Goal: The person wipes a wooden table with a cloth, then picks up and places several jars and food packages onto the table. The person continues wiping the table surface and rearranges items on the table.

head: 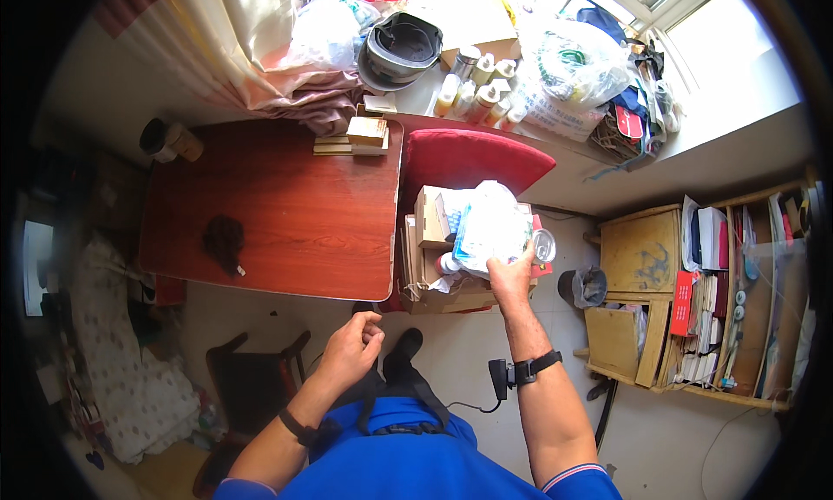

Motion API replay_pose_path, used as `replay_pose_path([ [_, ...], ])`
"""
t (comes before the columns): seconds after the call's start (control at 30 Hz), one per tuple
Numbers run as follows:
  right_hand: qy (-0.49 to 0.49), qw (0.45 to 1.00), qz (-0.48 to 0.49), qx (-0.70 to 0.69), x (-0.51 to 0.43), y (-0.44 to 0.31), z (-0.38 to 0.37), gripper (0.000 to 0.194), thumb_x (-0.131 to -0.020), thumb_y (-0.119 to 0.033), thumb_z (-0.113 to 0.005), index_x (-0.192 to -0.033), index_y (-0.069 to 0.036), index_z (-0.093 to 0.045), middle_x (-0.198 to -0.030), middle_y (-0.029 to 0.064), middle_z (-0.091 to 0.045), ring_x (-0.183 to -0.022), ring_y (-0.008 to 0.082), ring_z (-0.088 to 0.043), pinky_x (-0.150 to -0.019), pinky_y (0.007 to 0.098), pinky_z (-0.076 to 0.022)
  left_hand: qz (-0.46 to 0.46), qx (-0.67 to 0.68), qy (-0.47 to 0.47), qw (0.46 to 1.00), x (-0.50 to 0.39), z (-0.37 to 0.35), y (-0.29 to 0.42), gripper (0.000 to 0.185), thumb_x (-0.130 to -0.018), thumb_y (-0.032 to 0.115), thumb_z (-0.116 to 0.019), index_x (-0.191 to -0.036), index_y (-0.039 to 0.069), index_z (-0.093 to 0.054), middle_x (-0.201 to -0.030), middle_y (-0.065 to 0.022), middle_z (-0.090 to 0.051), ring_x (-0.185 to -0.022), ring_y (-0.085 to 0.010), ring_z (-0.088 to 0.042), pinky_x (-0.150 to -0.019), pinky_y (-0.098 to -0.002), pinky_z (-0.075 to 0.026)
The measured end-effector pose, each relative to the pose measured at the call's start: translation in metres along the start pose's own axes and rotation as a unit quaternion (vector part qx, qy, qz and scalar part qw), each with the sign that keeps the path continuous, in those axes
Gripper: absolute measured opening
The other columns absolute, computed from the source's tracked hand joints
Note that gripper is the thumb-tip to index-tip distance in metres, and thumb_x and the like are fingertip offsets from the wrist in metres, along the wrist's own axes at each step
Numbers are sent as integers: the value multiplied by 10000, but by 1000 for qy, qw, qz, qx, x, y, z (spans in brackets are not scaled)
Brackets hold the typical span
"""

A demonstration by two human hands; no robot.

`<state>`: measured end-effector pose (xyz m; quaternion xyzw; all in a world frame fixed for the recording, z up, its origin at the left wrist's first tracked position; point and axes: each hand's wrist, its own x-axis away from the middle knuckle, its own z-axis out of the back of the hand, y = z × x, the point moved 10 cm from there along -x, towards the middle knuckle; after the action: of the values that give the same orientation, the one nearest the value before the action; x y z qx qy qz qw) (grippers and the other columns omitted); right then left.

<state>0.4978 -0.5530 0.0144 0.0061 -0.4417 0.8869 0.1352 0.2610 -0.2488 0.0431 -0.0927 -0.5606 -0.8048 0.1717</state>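
My right hand grips the near edge of a white plastic package, with the thumb to the left and the fingers to the right. The package rests on a stack of cardboard boxes on a red chair. Just right of my fingers is a round clear-topped container. A small bottle with a red-and-white side lies left of the package. My left hand hangs over the floor in front of the table, its fingers curled and nothing visible in them.
A reddish wooden table at the left bears a dark bundle and small boxes. Bottles and a helmet stand on the windowsill. At the right are a waste bin and a wooden cabinet; a dark chair stands lower left.
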Motion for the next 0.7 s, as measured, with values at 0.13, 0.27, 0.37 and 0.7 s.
replay_pose_path([
  [0.13, -18, 1000, 14, -4, 4, 11, 2, 1046, -748, -125, -785, -1625, 43, -240, -1496, 318, -513, -1392, 422, -541, -1173, 462, -447, -32, -13, 31, 999, -39, -1, -4, 330, -974, 124, -702, -1260, -15, -616, -1057, -169, -746, -931, -296, -750, -852, -409, -598],
  [0.27, -11, 1000, 19, 8, 9, 20, 6, 1051, -747, -125, -783, -1624, 57, -233, -1526, 321, -477, -1410, 419, -524, -1182, 459, -441, -15, 5, 29, 999, -84, -3, -3, 330, -1002, 141, -686, -1284, -16, -618, -1115, -154, -743, -997, -251, -737, -894, -382, -596],
  [0.37, 1, 999, 29, 18, 8, 23, 13, 1043, -747, -126, -778, -1622, 59, -241, -1523, 321, -480, -1414, 418, -522, -1184, 456, -441, 0, 17, 10, 1000, -90, -9, -2, 340, -1015, 160, -680, -1299, -14, -616, -1118, -136, -749, -1015, -229, -733, -913, -370, -592],
  [0.7, 10, 1000, 29, 0, 10, 32, 13, 985, -774, -155, -758, -1607, 50, -274, -1477, 323, -529, -1352, 459, -566, -1150, 481, -465, 13, -68, 2, 998, -26, -24, -60, 354, -988, 198, -720, -1275, 5, -645, -1093, -187, -773, -992, -293, -768, -899, -419, -601],
])
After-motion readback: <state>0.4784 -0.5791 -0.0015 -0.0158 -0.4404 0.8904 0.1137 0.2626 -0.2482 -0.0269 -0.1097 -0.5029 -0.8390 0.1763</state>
